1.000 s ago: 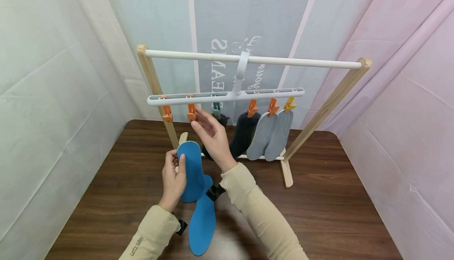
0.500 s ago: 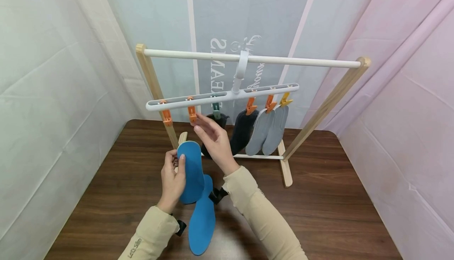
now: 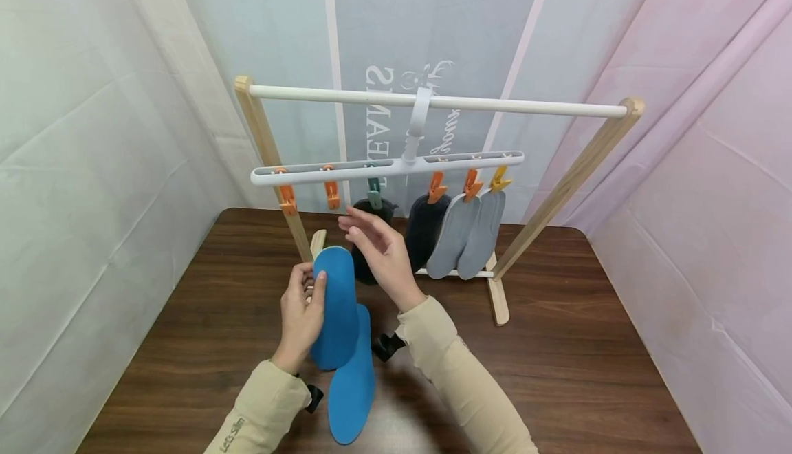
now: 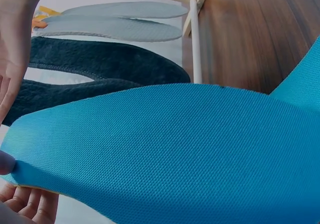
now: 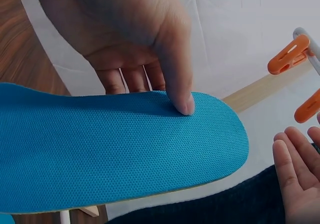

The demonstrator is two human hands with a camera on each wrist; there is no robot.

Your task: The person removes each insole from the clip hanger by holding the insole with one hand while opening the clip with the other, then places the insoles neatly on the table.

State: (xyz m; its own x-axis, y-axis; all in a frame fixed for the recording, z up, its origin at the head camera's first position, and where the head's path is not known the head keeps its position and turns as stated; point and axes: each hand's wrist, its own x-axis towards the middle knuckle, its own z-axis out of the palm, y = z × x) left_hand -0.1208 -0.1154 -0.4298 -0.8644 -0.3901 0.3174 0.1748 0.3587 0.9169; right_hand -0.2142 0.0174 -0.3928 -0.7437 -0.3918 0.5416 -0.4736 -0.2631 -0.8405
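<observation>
Between thumb and fingers my left hand (image 3: 301, 313) pinches the upper edge of a blue insole (image 3: 335, 309). A second blue insole (image 3: 351, 399) lies on the table, partly covered by the first. My right hand (image 3: 386, 251) holds nothing, its fingers loosely bent, just below and right of an orange clip (image 3: 331, 195) and in front of a dark insole (image 3: 365, 268). That clip and another orange clip (image 3: 287, 199) hang at the left end of the white hanger (image 3: 334, 175) with nothing in them. In the right wrist view the right fingers (image 5: 287, 169) stand apart from the clips.
A green clip (image 3: 374, 195) holds the nearer dark insole. Further right hang another dark insole (image 3: 425, 230) and two grey insoles (image 3: 454, 237). The hanger hooks over the white rod (image 3: 526, 106) of a wooden rack (image 3: 566, 182) on the brown table (image 3: 557, 371).
My right hand has let go of the orange clip and drawn back slightly to the lower right. The hanger has swung a little. The held insole has shifted slightly right and down.
</observation>
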